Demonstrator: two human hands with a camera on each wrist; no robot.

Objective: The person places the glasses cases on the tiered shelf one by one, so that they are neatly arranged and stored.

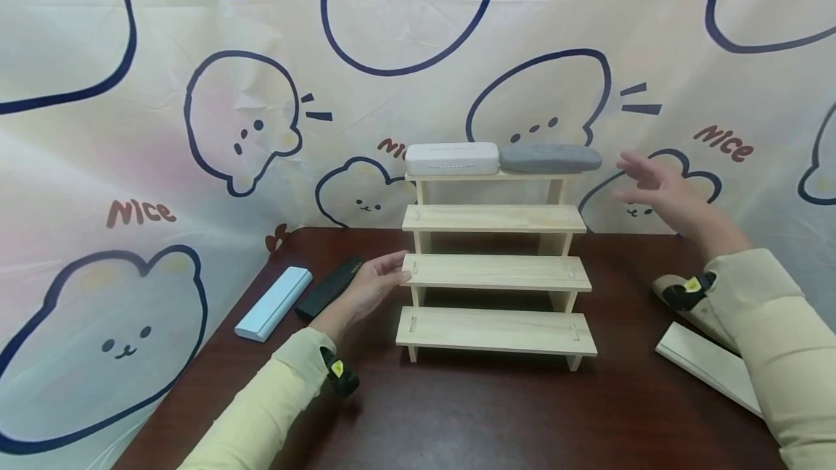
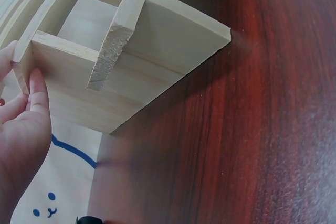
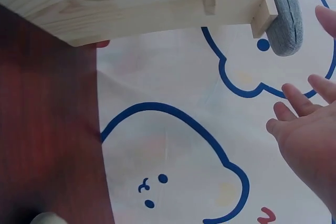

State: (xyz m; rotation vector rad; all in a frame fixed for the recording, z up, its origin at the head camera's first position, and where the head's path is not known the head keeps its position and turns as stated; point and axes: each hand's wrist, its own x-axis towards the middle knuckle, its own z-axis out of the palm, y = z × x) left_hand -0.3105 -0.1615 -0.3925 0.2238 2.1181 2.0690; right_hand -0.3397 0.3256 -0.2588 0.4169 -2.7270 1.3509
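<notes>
A four-tier wooden step rack [image 1: 496, 272] stands on the table. My left hand [image 1: 372, 285] pinches the left end of one of its middle steps; in the left wrist view, fingers [image 2: 38, 90] lie on both sides of the board's end. On the top tier a white case [image 1: 452, 159] and a grey fabric glasses case [image 1: 551, 157] sit end to end. My right hand [image 1: 666, 191] is in the air just right of the grey case, fingers spread and holding nothing. The right wrist view shows a gap between that hand and the grey case's end [image 3: 286, 17].
Left of the rack lie a light blue case [image 1: 273, 304] and a black case [image 1: 329, 288]. At the right, a white flat case [image 1: 708, 368] and a beige case [image 1: 673, 289] lie partly behind my right sleeve. A patterned cloth [image 1: 392, 107] hangs behind the dark red table [image 1: 496, 412].
</notes>
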